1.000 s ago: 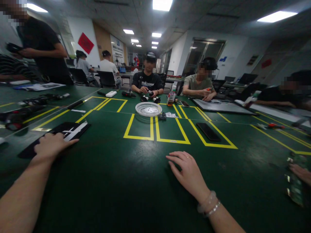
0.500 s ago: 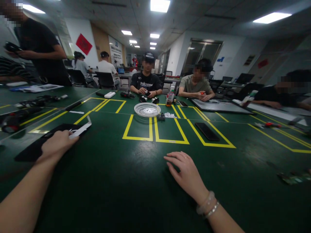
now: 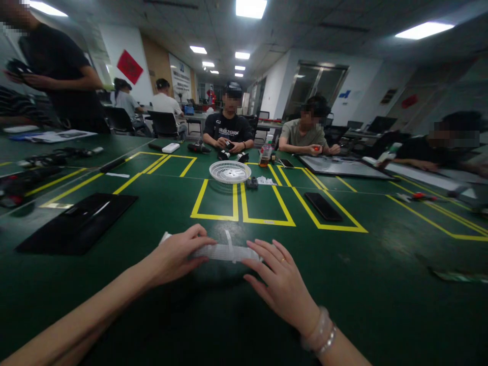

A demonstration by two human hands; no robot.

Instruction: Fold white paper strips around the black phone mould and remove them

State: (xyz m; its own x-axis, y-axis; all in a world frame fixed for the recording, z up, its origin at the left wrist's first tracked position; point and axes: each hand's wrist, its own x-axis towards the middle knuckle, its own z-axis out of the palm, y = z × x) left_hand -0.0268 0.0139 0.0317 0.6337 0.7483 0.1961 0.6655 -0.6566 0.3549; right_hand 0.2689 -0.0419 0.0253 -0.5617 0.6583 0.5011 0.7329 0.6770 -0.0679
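Strip, now off the black panel mid-left, seems two-handed at lower centre: left fingers clamp it, right fingers' grip unclear.

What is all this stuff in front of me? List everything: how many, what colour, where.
Strip: one, white, between the hands
Table: one, green, foreground
Tape: many lengths, yellow, on the table
Panel: one, black, table's left side
Basket: one, white, centre
Bottle: one, amber contents, behind basket, rightward
Phone: one, black, inside a tape outline
Blurred items: several, mostly dark, far left
Chairs: several, black, behind the table
Lights: several, white, ceiling
People: at least six, dark and pale clothes, around the room
Left hand: one, bare, around the strip's left part
Right hand: one, bare apart from a ring, at the strip's right end
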